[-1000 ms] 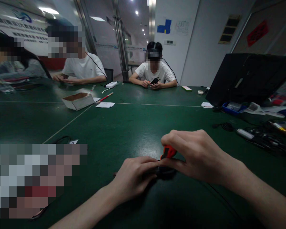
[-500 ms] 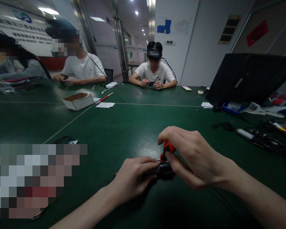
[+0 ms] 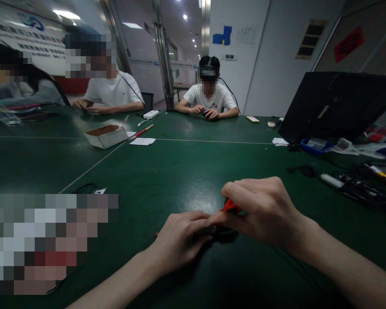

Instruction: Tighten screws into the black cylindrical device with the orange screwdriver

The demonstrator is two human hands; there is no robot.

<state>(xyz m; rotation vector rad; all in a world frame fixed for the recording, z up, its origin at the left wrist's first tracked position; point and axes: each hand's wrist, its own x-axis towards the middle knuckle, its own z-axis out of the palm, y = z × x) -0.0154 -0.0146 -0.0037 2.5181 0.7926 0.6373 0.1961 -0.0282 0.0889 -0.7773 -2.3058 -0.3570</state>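
My left hand [image 3: 180, 238] is closed around a dark, elongated object [image 3: 223, 234] with a rounded black end, holding it low over the green tabletop. Much of this object is hidden by my fingers, so its kind is unclear. In my right hand [image 3: 265, 212] is a red-and-black screwdriver [image 3: 232, 206], gripped by its handle just above the black end. The fingers and thumb wrap the handle, and its shaft is out of sight. My two hands meet at the fingertips. A thin dark cable runs over the table beneath my right forearm.
A green table [image 3: 180, 171] spans the view. At right are a black monitor [image 3: 337, 107], a blue tray [image 3: 315, 146] and tangled black cables [image 3: 357, 184]. An open white box [image 3: 106, 138] and papers [image 3: 143, 141] lie left of centre. Several people sit across the table.
My right hand has turned and tipped lower over the screwdriver, its thumb side now reaching my left fingertips. Less of the handle and black end shows. My left hand has stayed put.
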